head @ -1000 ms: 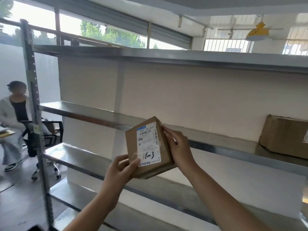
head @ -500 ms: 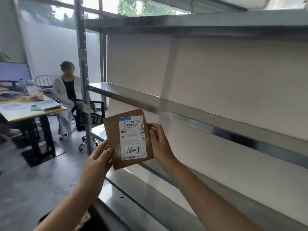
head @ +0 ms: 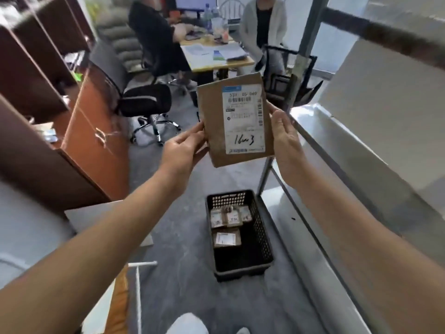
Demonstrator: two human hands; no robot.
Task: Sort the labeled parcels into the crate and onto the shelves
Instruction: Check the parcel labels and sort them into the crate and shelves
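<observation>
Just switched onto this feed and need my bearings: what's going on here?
A person holds a cardboard parcel up in both hands, left hand gripping its left edge, right hand its right, shipping label facing the camera. On the floor below stands a black plastic crate with several labelled parcels already in its far end. The metal shelves run along the right.

White label (head: 244,119) facing up on the parcel (head: 215,131); its top printed line reads roughly 570 05 069, first digits smeared; barcodes (head: 239,100) just under that line and down the label's right edge; handwritten near the label's foot, 16w3 or close; below the parcel, the crate (head: 261,227) holds smaller parcels (head: 227,238), their labels too blurred to read.
</observation>
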